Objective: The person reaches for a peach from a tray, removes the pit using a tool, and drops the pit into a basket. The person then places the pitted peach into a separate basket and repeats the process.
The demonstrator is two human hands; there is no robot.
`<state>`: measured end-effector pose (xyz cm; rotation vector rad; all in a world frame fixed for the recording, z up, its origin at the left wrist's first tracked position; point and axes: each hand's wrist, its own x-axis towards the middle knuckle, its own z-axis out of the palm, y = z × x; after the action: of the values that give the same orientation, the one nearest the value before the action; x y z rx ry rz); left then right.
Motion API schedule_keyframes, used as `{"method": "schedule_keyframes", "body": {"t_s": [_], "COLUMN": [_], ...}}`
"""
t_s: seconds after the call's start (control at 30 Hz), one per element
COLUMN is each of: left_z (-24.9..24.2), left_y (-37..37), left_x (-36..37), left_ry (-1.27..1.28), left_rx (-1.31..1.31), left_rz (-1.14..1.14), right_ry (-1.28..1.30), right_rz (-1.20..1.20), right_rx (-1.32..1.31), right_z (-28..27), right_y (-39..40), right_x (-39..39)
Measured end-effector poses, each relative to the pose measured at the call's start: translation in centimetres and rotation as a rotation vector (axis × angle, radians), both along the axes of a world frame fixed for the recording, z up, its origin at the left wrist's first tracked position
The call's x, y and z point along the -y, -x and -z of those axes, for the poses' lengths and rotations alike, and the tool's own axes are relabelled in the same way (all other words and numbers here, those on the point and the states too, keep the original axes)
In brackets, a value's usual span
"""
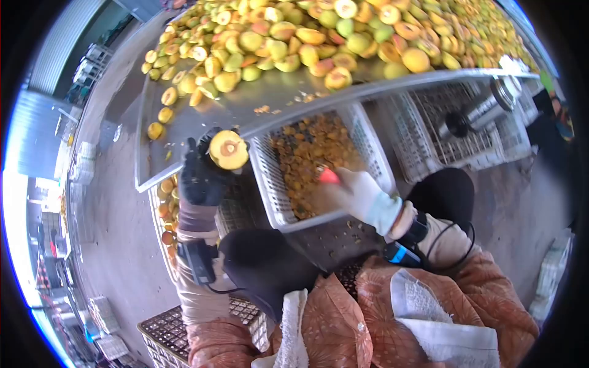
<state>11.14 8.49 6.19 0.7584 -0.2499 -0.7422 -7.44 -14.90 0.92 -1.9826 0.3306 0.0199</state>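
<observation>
Holds a cut fruit half [229, 151] in the black-gloved left hand [202, 178], near the metal table [211, 116]. Grips a blurred red object [329, 176] in the white-gloved right hand [366, 195], hiding some brown scraps [307, 147] in a white crate [267, 184]. Faces heaped fruit [294, 40] on the table, with dark knees [264, 257] near the crate and slatted crates [412, 129] at right.

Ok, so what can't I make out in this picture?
All in the head view:
Red tool: its far end is lost in motion blur, the rest covered by the right hand.
Left hand: some fingertips hidden behind the fruit half.
Fruit pile: cut off by the top edge.
</observation>
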Motion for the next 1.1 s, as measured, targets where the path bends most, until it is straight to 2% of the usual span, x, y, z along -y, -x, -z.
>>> {"method": "schedule_keyframes", "body": {"t_s": [0.03,0.07,0.13,0.17,0.23,0.27,0.33,0.47,0.53,0.57,0.63,0.77,0.83,0.87,1.0,1.07,1.1], "left_z": [3.3,3.9,4.8,2.5,3.5,4.1,5.1,4.8,5.4,5.5,5.5,6.6,6.7,7.4,7.8,8.8,9.1], "left_y": [0.5,2.1,5.9,7.4,9.6,10.1,10.7,11.4,11.2,11.2,11.3,11.6,11.7,11.9,11.7,10.9,11.0], "left_x": [0.5,1.6,4.2,6.0,8.2,8.6,9.2,9.8,9.8,10.0,10.7,10.8,10.8,10.6,9.8,9.8,9.5], "left_ry": [-0.096,-0.104,-0.587,-0.892,-0.875,-0.874,-0.661,-0.648,-0.789,-0.790,-0.414,-0.516,-0.431,-0.664,-0.667,-0.479,-0.480], "left_rx": [0.069,0.049,0.849,1.252,1.203,1.200,0.793,0.861,1.202,1.200,0.521,0.658,0.393,0.900,0.867,0.539,0.538], "left_rz": [-0.083,-0.060,-0.263,-0.209,-0.406,-0.398,-0.387,-0.363,-0.482,-0.479,-0.351,-0.444,-0.375,-0.482,-0.433,-0.429,-0.429], "right_ry": [-0.074,-0.115,-0.117,-0.085,-0.030,-0.031,-0.087,-0.068,-0.105,-0.106,-0.175,-0.291,-0.236,-0.236,-0.248,-0.214,-0.230], "right_rz": [0.006,-0.005,-0.021,-0.025,-0.006,0.000,0.008,-0.010,-0.016,-0.014,0.006,-0.018,-0.073,-0.075,-0.149,-0.175,-0.130], "right_rx": [0.029,0.091,0.143,0.159,0.174,0.168,0.158,0.131,0.107,0.104,0.166,0.057,-0.057,-0.063,-0.082,-0.089,0.022], "right_z": [-0.1,-0.3,0.0,0.0,0.3,0.3,0.2,0.4,0.0,0.3,0.8,0.4,0.8,0.8,1.6,2.0,1.9], "right_y": [0.4,0.9,1.6,1.9,2.5,2.6,2.8,2.5,2.4,2.4,2.1,1.2,0.7,0.6,0.2,0.1,0.4], "right_x": [-0.3,-0.6,-0.8,-0.7,-0.8,-0.8,-0.6,-0.3,-0.3,-0.5,-0.9,-0.7,-0.5,-0.6,-1.0,-1.3,-1.6]}}
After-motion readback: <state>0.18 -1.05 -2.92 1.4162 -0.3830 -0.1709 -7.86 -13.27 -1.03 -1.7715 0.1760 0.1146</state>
